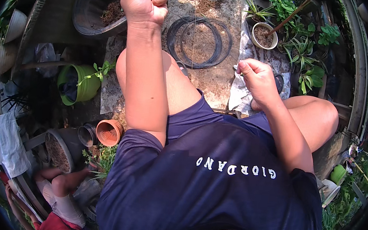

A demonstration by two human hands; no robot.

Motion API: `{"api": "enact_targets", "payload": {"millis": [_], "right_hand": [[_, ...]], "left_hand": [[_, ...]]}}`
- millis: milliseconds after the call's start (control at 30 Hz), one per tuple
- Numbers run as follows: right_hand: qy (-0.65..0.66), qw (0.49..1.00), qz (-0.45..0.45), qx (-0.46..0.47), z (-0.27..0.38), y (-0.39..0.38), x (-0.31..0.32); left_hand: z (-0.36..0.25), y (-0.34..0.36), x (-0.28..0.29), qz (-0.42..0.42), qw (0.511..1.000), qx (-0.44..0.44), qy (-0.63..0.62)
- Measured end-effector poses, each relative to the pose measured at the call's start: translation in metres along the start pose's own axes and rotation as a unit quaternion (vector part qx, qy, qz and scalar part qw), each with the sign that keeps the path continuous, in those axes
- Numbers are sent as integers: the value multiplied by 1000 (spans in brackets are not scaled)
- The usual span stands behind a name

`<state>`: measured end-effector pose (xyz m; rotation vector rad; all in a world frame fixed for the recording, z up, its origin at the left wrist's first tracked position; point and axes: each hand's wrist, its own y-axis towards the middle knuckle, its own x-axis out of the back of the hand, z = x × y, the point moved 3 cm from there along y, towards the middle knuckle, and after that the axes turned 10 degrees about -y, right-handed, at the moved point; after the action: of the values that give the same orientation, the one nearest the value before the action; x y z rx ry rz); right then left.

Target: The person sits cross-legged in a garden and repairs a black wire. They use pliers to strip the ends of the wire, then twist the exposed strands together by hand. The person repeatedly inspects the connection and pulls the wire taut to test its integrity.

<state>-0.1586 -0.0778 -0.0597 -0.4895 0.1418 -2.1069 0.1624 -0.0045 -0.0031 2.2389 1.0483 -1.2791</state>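
Observation:
My left hand [142,2] is raised at the top of the view, next to a large black tub [82,14] with brown soil in it. Its fingers are curled in and its thumb points out to the left. Whatever those fingers hold, if anything, is hidden. Over my bent knee, my right hand [258,81] is closed in a pinch; what sits between thumb and fingertip is too small to name. On the ground between both hands lies a coil of dark wire [228,37]. A thin pale strand [194,40] crosses the coil.
A cream pot [274,44] with soil and leafy plants [303,49] stand at the right. White sheeting [241,94] lies below. At the left are a green pot [93,89], a terracotta pot [103,127] and a soil-filled container [58,151]. Another person [66,210] is at lower left.

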Motion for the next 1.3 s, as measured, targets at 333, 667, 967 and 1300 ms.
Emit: {"api": "enact_targets", "payload": {"millis": [333,667,967,1300], "right_hand": [[185,939,187,-219,8,-15,-3],[54,992,79,-79,11,-20,8],[-287,957,-5,46,1,-28,-18],[-41,953,293,-60,-33,-28,-47]], "left_hand": [[2,-10,-4,-34,997,-43,61],[-67,19,55,3,994,-17,104],[-67,13,82,133,972,61,-186],[-65,-50,20,17,991,-118,53]]}}
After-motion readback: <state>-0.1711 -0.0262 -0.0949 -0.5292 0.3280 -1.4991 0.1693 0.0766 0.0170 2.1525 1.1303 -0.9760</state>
